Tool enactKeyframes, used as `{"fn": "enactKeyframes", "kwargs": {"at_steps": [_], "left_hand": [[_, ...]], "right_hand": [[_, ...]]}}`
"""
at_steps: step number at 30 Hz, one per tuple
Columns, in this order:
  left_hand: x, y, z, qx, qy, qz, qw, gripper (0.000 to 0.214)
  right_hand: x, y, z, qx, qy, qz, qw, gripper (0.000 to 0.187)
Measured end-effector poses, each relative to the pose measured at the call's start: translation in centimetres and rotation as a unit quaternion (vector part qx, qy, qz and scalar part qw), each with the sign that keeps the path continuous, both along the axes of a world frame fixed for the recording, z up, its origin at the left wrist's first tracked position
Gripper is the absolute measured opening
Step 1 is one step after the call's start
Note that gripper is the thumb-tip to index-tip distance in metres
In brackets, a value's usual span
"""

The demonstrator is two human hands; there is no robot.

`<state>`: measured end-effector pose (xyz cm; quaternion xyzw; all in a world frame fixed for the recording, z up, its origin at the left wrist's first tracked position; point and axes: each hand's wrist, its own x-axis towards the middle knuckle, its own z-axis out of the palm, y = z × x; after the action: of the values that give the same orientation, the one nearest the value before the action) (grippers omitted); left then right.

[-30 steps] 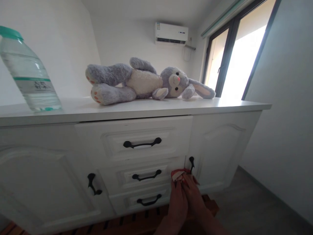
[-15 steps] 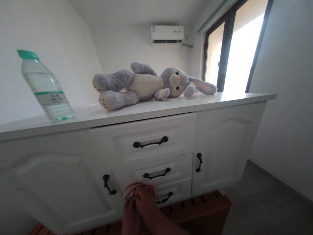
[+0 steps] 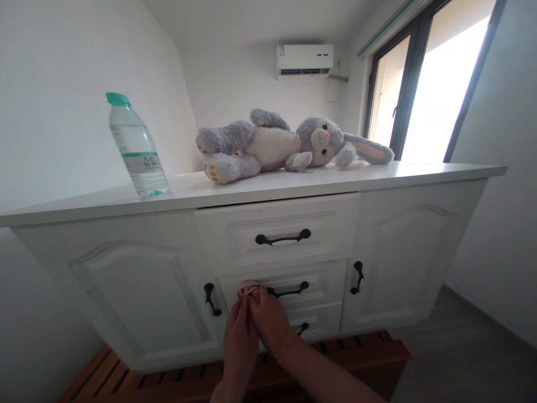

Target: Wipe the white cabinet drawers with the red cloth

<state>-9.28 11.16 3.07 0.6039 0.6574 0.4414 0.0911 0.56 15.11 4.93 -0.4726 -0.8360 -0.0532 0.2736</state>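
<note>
Left hand (image 3: 240, 341) is up at the cabinet front, fingers (image 3: 238, 313) curled in and pinching the lower edge of a small pinkish cloth (image 3: 248, 289), and the right hand (image 3: 271, 324) is pressed in right beside it, touching it, its fingers closed on the same cloth from the right. So both hands have hold of the cloth together, neither spread wide, and the cloth sits bunched at their fingertips, pressed against the left end of the middle drawer (image 3: 285, 285), just left of that drawer's black handle (image 3: 288, 290). Both forearms come up from the bottom edge of the view. Below the hands there is a lower drawer (image 3: 319, 322), partly hidden by the right wrist, with a bit of its dark handle showing. Under the cabinet runs a slatted wooden platform (image 3: 126, 380) in a reddish brown. To the left of the cloth stands a cabinet door (image 3: 138, 296) with a black handle (image 3: 209, 298) on its right side; to the right, another door (image 3: 403, 263) with its own black handle (image 3: 356, 277). Above the hands, the top drawer (image 3: 279, 235), shut, with a long black handle (image 3: 283, 239). Up on the white counter (image 3: 335, 176), a water bottle (image 3: 136, 148) with a green cap stands upright toward the left, and a grey plush rabbit (image 3: 289, 145) lies on its side, feet toward the bottle, ears toward the window (image 3: 428, 89). Far back, an air conditioner (image 3: 305, 59) is mounted high on the wall.
</note>
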Motion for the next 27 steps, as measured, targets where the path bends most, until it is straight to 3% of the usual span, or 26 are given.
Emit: {"fn": "enactKeyframes", "kwargs": {"at_steps": [3,6,9,12,14,17,20,24,27], "left_hand": [[1.7,1.3,0.0,0.01,0.014,-0.015,1.0,0.052],[4.4,2.2,1.4,0.029,0.045,-0.055,0.997,0.048],[8.7,2.6,3.4,0.03,0.083,-0.112,0.99,0.045],[13.7,3.0,4.7,0.022,0.108,-0.182,0.977,0.045],[16.5,3.0,4.7,0.012,0.125,-0.224,0.967,0.049],[18.6,2.6,2.5,-0.018,0.152,-0.256,0.955,0.06],[18.0,1.7,-1.8,-0.026,0.133,-0.271,0.953,0.068],[13.7,0.7,-7.7,-0.034,0.026,-0.202,0.979,0.061],[9.1,0.6,-9.8,0.005,-0.068,-0.107,0.992,0.056]], "right_hand": [[2.2,0.2,0.9,-0.023,-0.074,-0.021,0.997,0.032],[5.4,0.0,2.5,-0.044,-0.05,-0.025,0.997,0.037],[9.8,-0.5,3.2,-0.069,0.007,-0.059,0.996,0.035],[14.6,-0.8,2.5,-0.065,0.045,-0.116,0.99,0.035],[17.4,-0.8,1.1,-0.046,0.051,-0.14,0.988,0.04],[19.9,-0.8,-2.3,-0.015,0.038,-0.14,0.989,0.047],[19.6,-0.7,-6.4,0.008,0.011,-0.139,0.99,0.05],[14.3,0.2,-10.0,0.029,-0.025,-0.119,0.992,0.051],[7.8,1.3,-10.8,0.043,-0.049,-0.071,0.995,0.047]]}}
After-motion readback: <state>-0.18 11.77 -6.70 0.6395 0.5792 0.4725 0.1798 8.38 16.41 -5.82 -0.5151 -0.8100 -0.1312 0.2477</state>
